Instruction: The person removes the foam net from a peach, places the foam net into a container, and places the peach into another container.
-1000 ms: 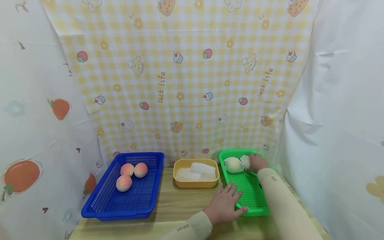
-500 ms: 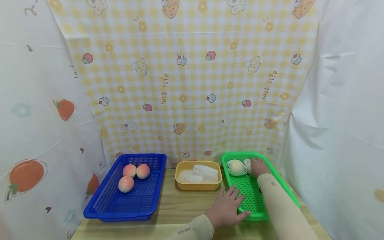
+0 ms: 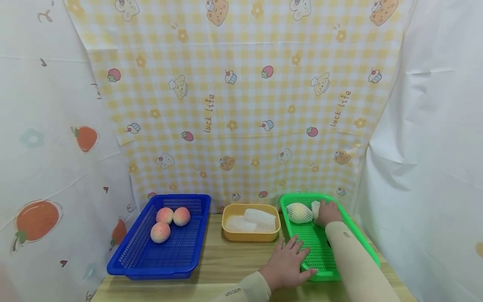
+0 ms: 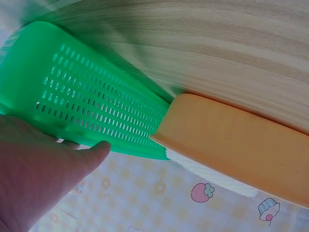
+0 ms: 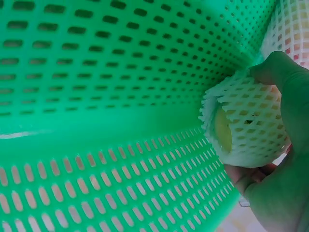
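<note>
My left fingers (image 3: 292,242) spread at the rim of the green basket (image 3: 327,276), mesh floor (image 3: 315,250) beyond; my right fingers (image 5: 241,176) clamp a netted fruit (image 5: 256,123), slightly farther from its neighbour (image 3: 299,213) than earlier.

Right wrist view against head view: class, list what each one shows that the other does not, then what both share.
Only the right wrist view: yellow skin bare at the net's open end on the held netted fruit, with thumb and fingers on opposite sides.

Only the head view: the blue basket with three peaches, the yellow-orange tray of white foam nets, and the left hand.

Both: the green basket, the right hand gripping that fruit, and a second netted fruit.
</note>
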A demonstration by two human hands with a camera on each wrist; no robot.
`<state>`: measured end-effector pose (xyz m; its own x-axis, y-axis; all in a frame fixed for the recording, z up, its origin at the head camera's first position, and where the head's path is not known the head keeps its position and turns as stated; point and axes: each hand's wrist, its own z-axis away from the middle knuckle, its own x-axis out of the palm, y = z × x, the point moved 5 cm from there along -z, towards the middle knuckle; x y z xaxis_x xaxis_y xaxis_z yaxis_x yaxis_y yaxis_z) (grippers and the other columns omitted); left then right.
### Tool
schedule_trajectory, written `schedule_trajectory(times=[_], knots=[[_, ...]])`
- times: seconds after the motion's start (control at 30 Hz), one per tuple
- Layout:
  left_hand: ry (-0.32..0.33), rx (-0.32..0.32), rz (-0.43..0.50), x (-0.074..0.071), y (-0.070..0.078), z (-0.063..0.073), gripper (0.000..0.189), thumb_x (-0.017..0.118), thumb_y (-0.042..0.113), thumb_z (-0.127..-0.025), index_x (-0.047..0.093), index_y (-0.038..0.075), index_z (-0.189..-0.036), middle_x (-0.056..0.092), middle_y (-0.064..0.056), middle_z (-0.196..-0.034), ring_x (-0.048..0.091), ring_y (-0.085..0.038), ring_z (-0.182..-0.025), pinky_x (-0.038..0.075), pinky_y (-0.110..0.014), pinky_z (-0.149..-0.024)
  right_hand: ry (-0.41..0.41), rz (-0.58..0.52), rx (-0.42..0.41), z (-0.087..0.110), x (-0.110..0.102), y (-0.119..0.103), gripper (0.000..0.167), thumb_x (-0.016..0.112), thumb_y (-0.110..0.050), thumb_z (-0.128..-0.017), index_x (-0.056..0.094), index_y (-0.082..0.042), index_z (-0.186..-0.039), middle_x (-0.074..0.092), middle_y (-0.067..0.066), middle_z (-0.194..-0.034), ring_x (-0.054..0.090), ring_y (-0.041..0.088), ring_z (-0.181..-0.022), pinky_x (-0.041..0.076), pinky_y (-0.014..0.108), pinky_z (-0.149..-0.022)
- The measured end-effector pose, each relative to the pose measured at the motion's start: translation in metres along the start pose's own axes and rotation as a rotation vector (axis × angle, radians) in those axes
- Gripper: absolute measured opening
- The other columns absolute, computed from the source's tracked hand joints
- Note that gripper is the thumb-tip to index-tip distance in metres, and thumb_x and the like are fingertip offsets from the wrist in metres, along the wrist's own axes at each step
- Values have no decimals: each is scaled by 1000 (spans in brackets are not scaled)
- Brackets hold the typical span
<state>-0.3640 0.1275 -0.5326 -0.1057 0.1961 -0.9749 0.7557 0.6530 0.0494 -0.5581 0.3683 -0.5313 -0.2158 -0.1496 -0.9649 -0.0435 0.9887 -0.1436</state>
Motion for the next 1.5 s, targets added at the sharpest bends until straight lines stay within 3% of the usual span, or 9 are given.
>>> schedule_trajectory(times=[0.23, 0.43, 0.57, 0.8, 1.03, 1.2, 1.33, 1.5], knots=[[-1, -6, 49, 4, -1, 0, 75, 21, 73, -113, 49, 29, -167, 44, 2, -172, 27, -23, -166, 35, -63, -126, 49, 31, -2, 5, -26, -2, 94, 94, -34, -81, 46, 21, -139, 51, 49, -121, 55, 64, -117, 56, 69, -92], [-11, -9, 30, -4, 5, 2, 71, 28, 71, -113, 49, 30, -167, 45, 3, -171, 29, -23, -165, 39, -61, -124, -16, -109, 57, 29, -65, -15, 94, 88, -29, -86, 39, 23, -146, 42, 54, -136, 42, 70, -133, 47, 77, -103], [-8, -21, 27, -7, 5, 2, 68, 32, 70, -113, 50, 31, -166, 45, 3, -171, 29, -23, -165, 39, -59, -125, 4, -164, 18, 42, -81, -28, 86, 87, -29, -85, 42, 21, -140, 45, 51, -130, 45, 68, -127, 48, 77, -99], [-30, -18, 55, -6, 6, 2, 73, 28, 72, -113, 51, 28, -166, 44, 1, -172, 27, -24, -166, 37, -61, -125, 50, -267, -21, 56, -90, -37, 83, 89, -29, -85, 45, 16, -139, 46, 44, -124, 49, 58, -115, 52, 69, -88], [-29, -21, 59, 0, 5, 2, 73, 28, 72, -113, 50, 28, -166, 44, 1, -172, 25, -24, -166, 38, -63, -125, -27, -467, -55, 69, -96, -55, 89, 88, -31, -92, 41, 16, -151, 53, 41, -130, 60, 48, -108, 59, 56, -79], [-30, -23, 54, -1, 2, -1, 72, 29, 72, -113, 53, 27, -165, 46, 0, -171, 27, -25, -166, 38, -61, -125, -15, -506, -123, 75, -105, -73, 86, 89, -29, -91, 45, 17, -149, 63, 35, -127, 68, 40, -104, 61, 49, -75], [-2, -34, 162, -9, -3, -3, 70, 33, 69, -114, 60, 23, -159, 48, -1, -169, 33, -25, -164, 39, -58, -125, -7, -534, -154, 82, -111, -87, 85, 91, -27, -90, 48, 15, -149, 67, 30, -127, 69, 36, -101, 62, 45, -72], [122, -104, 404, -27, -21, 5, 51, 55, 57, -113, 71, 18, -142, 62, 1, -154, 54, -19, -145, 49, -47, -117, -19, -582, -182, 93, -113, -104, 87, 93, -25, -87, 48, 10, -151, 62, 28, -132, 66, 35, -105, 61, 40, -72]])
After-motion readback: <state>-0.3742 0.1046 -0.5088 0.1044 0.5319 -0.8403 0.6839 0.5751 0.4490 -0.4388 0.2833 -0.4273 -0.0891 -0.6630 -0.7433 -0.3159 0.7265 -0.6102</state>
